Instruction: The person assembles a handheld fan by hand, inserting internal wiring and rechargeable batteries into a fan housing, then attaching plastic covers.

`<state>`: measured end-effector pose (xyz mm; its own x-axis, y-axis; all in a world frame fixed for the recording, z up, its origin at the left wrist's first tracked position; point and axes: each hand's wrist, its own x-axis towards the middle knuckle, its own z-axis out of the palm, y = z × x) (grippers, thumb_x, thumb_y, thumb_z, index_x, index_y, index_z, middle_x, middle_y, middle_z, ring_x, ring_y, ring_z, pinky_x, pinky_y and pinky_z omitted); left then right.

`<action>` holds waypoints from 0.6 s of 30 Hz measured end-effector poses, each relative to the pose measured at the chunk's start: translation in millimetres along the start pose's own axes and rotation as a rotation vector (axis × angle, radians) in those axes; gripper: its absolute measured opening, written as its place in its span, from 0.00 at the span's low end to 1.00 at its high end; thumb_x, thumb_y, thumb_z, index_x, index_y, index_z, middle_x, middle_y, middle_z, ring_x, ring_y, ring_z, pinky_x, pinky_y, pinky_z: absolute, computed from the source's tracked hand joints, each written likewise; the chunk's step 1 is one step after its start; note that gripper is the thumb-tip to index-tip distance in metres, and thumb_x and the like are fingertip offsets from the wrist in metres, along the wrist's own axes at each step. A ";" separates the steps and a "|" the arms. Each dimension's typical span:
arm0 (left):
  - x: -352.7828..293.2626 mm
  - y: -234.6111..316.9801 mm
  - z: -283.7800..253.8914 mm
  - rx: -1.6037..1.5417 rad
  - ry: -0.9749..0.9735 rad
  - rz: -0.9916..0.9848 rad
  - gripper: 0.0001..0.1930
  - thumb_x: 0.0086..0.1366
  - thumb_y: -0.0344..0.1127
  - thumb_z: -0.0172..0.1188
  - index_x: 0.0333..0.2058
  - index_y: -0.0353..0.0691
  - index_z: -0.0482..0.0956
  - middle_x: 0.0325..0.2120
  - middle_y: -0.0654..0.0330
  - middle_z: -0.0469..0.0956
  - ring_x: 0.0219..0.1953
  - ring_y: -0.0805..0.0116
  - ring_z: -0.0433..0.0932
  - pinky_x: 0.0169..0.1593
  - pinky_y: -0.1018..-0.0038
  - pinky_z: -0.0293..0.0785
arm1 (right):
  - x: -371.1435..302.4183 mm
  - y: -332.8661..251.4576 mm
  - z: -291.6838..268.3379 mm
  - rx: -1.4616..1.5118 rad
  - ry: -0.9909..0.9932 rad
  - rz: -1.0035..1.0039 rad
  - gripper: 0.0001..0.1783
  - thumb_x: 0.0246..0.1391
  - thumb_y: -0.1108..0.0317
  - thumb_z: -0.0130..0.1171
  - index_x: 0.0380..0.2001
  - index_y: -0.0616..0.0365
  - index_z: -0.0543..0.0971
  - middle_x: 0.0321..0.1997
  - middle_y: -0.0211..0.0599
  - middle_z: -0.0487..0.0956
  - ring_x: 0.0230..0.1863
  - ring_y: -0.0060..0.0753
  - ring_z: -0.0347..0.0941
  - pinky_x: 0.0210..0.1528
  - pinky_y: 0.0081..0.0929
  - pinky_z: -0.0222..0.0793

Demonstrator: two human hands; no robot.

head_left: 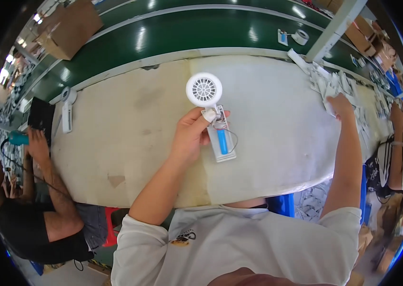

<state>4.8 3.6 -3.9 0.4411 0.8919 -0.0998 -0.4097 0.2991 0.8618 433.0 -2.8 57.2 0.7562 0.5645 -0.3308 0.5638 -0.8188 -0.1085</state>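
Observation:
My left hand [191, 136] is closed around the neck of a small white handheld fan [204, 89], above the middle of the table. The fan's round grille faces up and its handle points toward me. That handle is uncovered, showing a blue cylindrical battery [222, 142] and thin wires, one looping out to the right. At the right, my right hand [341, 107] reaches into a heap of white plastic parts [331, 86]. Its fingers are bent together on one of the pale pieces, partly hidden by the hand itself.
Another white fan [67, 114] lies at the table's left edge. Beyond the table runs a green conveyor [187, 31], carrying a fan [299, 37] near a metal post [337, 31]. At left a co-worker holds a teal power tool [18, 138]; another person sits at right.

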 end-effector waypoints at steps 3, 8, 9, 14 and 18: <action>-0.7 2.5 -5.7 -0.001 0.028 0.048 0.14 0.63 0.37 0.50 0.45 0.36 0.70 0.40 0.52 0.77 0.35 0.68 0.78 0.25 0.82 0.69 | 19.2 16.0 8.7 -0.245 0.344 -0.167 0.31 0.40 0.56 0.56 0.47 0.63 0.68 0.45 0.54 0.74 0.49 0.49 0.70 0.51 0.38 0.64; -4.4 8.9 -0.3 -0.189 0.119 0.096 0.12 0.62 0.35 0.53 0.43 0.38 0.73 0.41 0.56 0.76 0.36 0.72 0.77 0.33 0.77 0.76 | -66.9 -34.5 32.2 0.275 0.536 -0.824 0.32 0.41 0.65 0.54 0.53 0.63 0.64 0.54 0.51 0.67 0.50 0.48 0.68 0.54 0.37 0.61; -5.4 8.5 -0.1 -0.180 0.131 0.110 0.12 0.62 0.35 0.53 0.43 0.38 0.73 0.41 0.56 0.76 0.36 0.72 0.77 0.33 0.77 0.76 | -104.5 -59.0 46.0 0.481 0.272 -0.847 0.33 0.41 0.66 0.55 0.54 0.62 0.63 0.54 0.49 0.66 0.53 0.47 0.65 0.56 0.34 0.59; -6.2 2.2 -6.8 -0.385 0.166 0.286 0.14 0.62 0.33 0.52 0.46 0.35 0.70 0.46 0.57 0.73 0.44 0.69 0.74 0.47 0.71 0.71 | -227.2 -130.3 101.1 0.415 0.199 -1.537 0.34 0.38 0.70 0.62 0.53 0.57 0.65 0.53 0.44 0.68 0.48 0.47 0.65 0.52 0.34 0.62; -7.9 6.5 -9.8 -0.406 0.210 0.306 0.15 0.63 0.33 0.51 0.47 0.35 0.69 0.47 0.57 0.72 0.47 0.68 0.72 0.50 0.71 0.69 | -241.2 -152.3 119.1 0.457 0.394 -1.487 0.35 0.35 0.74 0.63 0.53 0.56 0.67 0.54 0.41 0.69 0.44 0.43 0.65 0.48 0.32 0.64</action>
<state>-9.2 1.8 -2.4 0.1013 0.9948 -0.0075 -0.7876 0.0848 0.6103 125.2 -26.7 41.8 -0.2715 0.7815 0.5618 0.7549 0.5350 -0.3793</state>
